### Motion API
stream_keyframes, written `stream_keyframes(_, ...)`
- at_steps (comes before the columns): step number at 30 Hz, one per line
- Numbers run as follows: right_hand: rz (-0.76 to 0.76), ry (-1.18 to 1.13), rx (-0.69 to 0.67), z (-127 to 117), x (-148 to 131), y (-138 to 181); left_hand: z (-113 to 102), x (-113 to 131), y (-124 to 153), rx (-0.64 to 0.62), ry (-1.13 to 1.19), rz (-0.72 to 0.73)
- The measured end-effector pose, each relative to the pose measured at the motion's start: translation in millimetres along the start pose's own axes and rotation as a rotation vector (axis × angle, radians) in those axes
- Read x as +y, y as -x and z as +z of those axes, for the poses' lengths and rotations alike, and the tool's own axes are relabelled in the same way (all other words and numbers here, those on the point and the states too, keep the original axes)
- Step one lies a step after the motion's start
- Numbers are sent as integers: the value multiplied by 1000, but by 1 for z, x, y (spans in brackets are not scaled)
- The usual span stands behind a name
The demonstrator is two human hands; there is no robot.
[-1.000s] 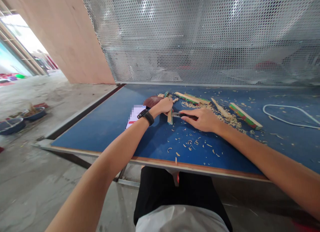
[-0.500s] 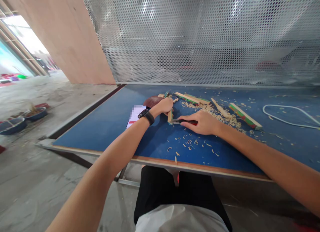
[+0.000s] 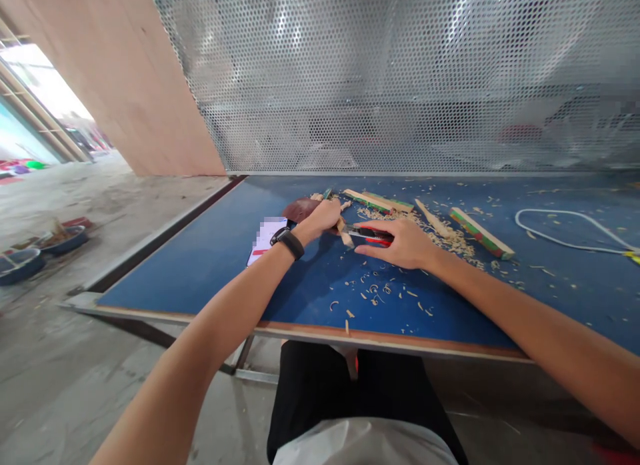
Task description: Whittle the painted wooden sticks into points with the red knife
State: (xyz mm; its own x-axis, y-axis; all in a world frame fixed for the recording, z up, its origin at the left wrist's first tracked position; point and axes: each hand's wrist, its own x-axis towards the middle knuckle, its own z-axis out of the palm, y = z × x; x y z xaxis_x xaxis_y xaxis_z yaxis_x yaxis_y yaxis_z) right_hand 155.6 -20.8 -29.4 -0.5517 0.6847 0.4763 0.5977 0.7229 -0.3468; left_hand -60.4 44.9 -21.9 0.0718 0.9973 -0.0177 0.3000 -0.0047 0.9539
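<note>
My left hand [image 3: 325, 215], with a black band on its wrist, is closed around a short strip of wood [image 3: 345, 234] whose near end sticks out toward me. My right hand [image 3: 403, 243] grips a red and black utility knife [image 3: 373, 234]; its blade end lies at the side of the wood. Just beyond my left hand is a dark reddish-brown rounded object [image 3: 301, 210], partly hidden. A phone with a lit screen [image 3: 267, 235] lies left of my left wrist. Curled wood shavings [image 3: 376, 291] are scattered below my hands.
The blue tabletop [image 3: 185, 265] also bears a painted wood strip [image 3: 483, 234], more strips [image 3: 380, 202] at the back, a pale pointed stick [image 3: 431, 218] and a white cord loop [image 3: 565, 213]. A perforated metal screen [image 3: 380, 85] closes off the far edge. Tubs [image 3: 67, 238] stand on the floor at left.
The wood strip has turned in my left hand, its near end swinging to the right. The knife has tilted and its red side shows more. My view has shifted slightly.
</note>
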Motion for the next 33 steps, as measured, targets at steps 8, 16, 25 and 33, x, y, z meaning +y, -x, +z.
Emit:
stream_keyframes(8,105,-52,263,-12,11,-6,16,26,19,-42,421,-183)
stream_keyframes(16,238,-97,531,-23,23,-7,3,15,21,255,-498,450)
stream_keyframes(25,258,-318,433,-21,11,-10,14,15,28,-39,-792,839)
stream_keyframes(33,124,-428,309,-21,5,-5,8,21,31,-53,-627,853)
